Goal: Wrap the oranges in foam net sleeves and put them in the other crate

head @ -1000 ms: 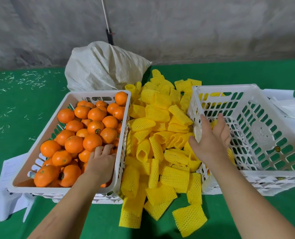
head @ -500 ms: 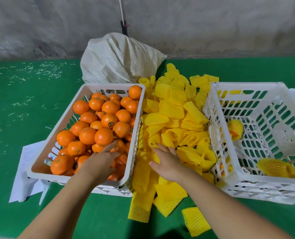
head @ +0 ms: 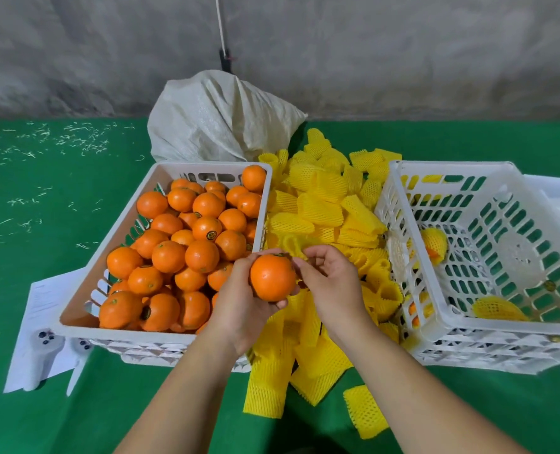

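A: Status?

B: Left hand (head: pixel 239 306) has one orange (head: pixel 273 277) off the pile, fingers curled round it from below and behind. It's held above the gap between the full crate (head: pixel 85 283) and the sleeves (head: pixel 318 204) heaped on the worktop (head: pixel 42 191).

A: Right?

B: Right hand (head: pixel 332 283) sits just beside the orange, to its right. Fingertips (head: pixel 308 253) pinch a sleeve (head: pixel 293 244) that stands up just behind the orange's top. The view is blurry there, so I'd guess it's one sleeve being spread, can't swear to it.

A: What does the next move hang on?

B: Mouth of the sleeve versus the fruit. The sleeve is a short tube, long axis looks roughly upright, tilted away. The orange is in front of it and slightly lower, nearly touching. The right hand owns the sleeve, the left owns the fruit, so the opening has to face the orange before either closes in.

A: Other crate?

B: Right crate (head: pixel 403 257) is mostly bare. One wrapped orange (head: pixel 434 239) by its left wall, another (head: pixel 498 308) near the front. Plenty left to do.
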